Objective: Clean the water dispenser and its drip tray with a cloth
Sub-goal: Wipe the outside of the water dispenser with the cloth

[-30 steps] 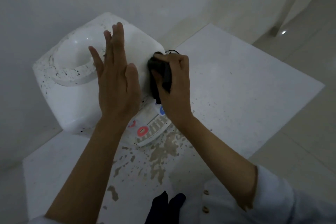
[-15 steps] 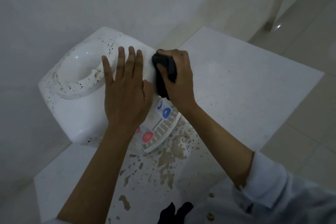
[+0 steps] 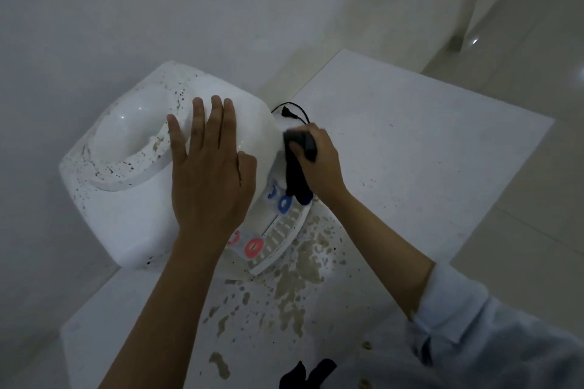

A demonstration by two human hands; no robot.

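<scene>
A white square-topped table (image 3: 426, 174) is seen from above, its near part spattered with brownish stains (image 3: 294, 287). On its left side a white plastic tabletop water dispenser (image 3: 126, 205) is set, its top recess and edges flecked with dark specks. The left hand (image 3: 208, 177) is laid flat on the dispenser's top — fingers straight and spread, nothing gripped. The right hand (image 3: 319, 164) is held against the dispenser's right front corner, its fingers curled round a dark cloth (image 3: 295, 167) that hangs down to the blue tap levers (image 3: 282, 203). Below these a white slotted drip tray (image 3: 281, 235) is seen, beside a red tap lever (image 3: 253, 247). A black power plug (image 3: 289, 112) lies behind the right hand.
</scene>
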